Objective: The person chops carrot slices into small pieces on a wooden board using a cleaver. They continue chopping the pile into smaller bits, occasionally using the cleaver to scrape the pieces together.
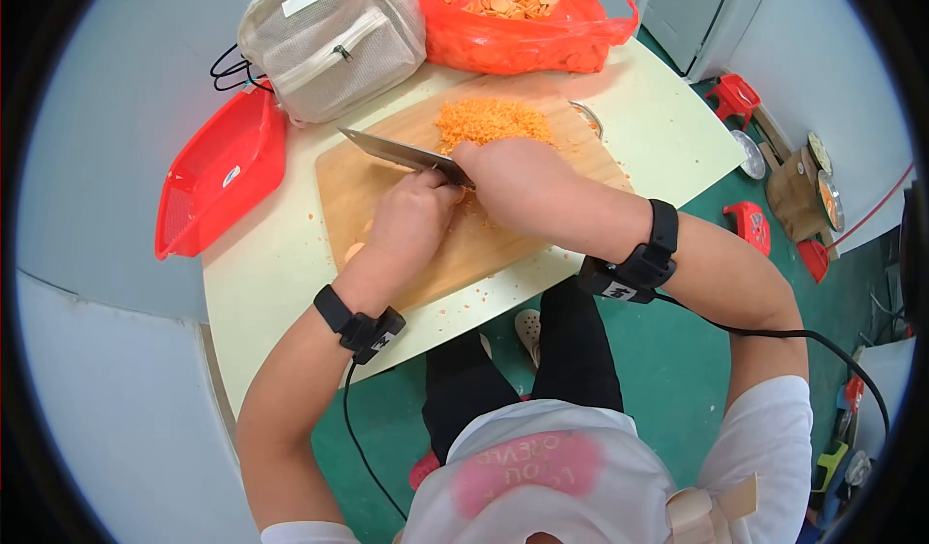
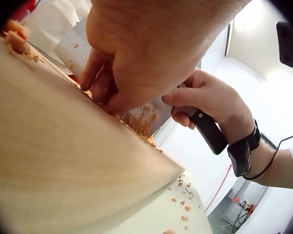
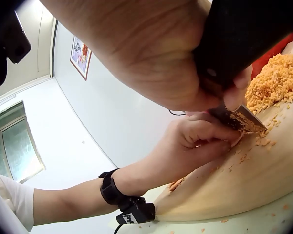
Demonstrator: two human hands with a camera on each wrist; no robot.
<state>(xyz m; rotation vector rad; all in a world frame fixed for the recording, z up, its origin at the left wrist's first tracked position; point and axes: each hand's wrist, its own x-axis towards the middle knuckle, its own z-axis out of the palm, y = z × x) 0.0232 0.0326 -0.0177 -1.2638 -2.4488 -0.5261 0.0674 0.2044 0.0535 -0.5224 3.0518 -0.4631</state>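
Note:
My right hand (image 1: 518, 178) grips the dark handle of a broad kitchen knife (image 1: 395, 150), its blade reaching left across the cutting board (image 1: 350, 200). Orange crumbs cling to the blade in both wrist views. With bent fingers, my left hand (image 1: 414, 217) holds carrot slices (image 3: 238, 140) down on the wood, knuckles right beside the blade. Most of those slices are hidden under the fingers. Behind the knife lies a heap of finely chopped carrot (image 1: 494, 123). A few more carrot slices (image 1: 354, 251) lie by my left wrist.
Beyond the board stand a red plastic bag (image 1: 581, 36) full of carrot slices and a pale mesh backpack (image 1: 339, 50). A red basket (image 1: 227, 176) is at the table's left edge. Small carrot bits dot the table (image 1: 677, 137). Red stools (image 1: 735, 99) stand on the floor at right.

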